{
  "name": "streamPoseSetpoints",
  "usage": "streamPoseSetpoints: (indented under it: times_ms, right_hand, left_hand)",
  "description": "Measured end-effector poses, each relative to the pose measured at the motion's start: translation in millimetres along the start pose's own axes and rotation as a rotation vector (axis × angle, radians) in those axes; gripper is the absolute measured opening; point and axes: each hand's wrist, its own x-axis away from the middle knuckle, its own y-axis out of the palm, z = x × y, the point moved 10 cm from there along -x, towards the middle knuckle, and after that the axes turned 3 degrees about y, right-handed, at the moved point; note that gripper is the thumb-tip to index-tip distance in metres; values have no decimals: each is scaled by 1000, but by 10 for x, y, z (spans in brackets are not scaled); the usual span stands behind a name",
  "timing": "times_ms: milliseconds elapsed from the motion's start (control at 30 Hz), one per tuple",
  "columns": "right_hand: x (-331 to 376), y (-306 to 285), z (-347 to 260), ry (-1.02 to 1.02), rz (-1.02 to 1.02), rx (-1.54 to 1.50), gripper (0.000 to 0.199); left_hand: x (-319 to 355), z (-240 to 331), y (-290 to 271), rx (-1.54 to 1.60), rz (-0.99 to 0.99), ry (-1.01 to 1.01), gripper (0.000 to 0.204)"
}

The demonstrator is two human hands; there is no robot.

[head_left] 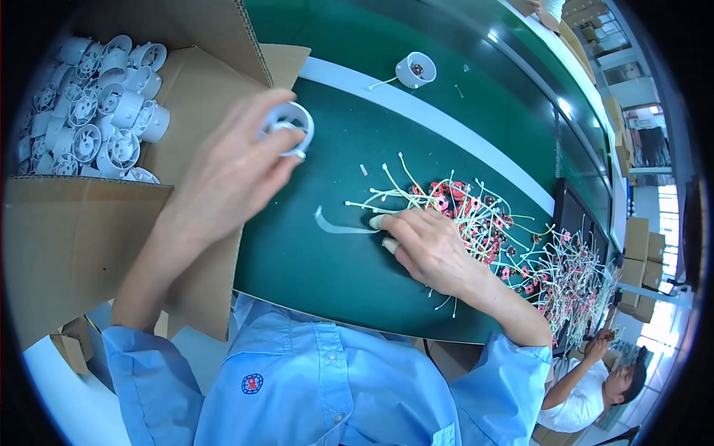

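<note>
My left hand (242, 156) is closed around a white round plastic housing (303, 126), just right of a cardboard box; motion smears the hand. Over the green table my right hand (428, 245), with pale covers on its fingertips, pinches a white wire lead (338, 228). That lead is blurred and trails to the left; whatever its other end joins is hidden by the fingers. Beside and beyond this hand lies a tangled pile of small red and dark coil parts with pale wire leads (476, 212). Farther off stands another white housing (416, 70) with a dark part inside and a lead sticking out.
The open cardboard box (195, 82) at the left holds many white fan-like housings (97, 111). A second heap of wired parts (573, 286) lies at the right. A pale strip (439, 111) crosses the green table (297, 267). A person in white (576, 398) works at the lower right.
</note>
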Motion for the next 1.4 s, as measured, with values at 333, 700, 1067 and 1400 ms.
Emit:
streamPoseSetpoints:
  times_ms: [333,700,1067,1400]
  right_hand:
    - [64,-465,333,542,205,-1026,23]
    - [-50,-822,369,300,417,-1185,24]
    - [-365,-778,322,388,291,-943,32]
    - [-478,-817,400,299,311,-1004,32]
  left_hand:
    - [103,81,598,-291,-307,156,24]
    - [31,-37,530,731,-205,-256,52]
    - [75,99,622,777,-392,-160,59]
    - [249,40,816,1906,-485,-625,72]
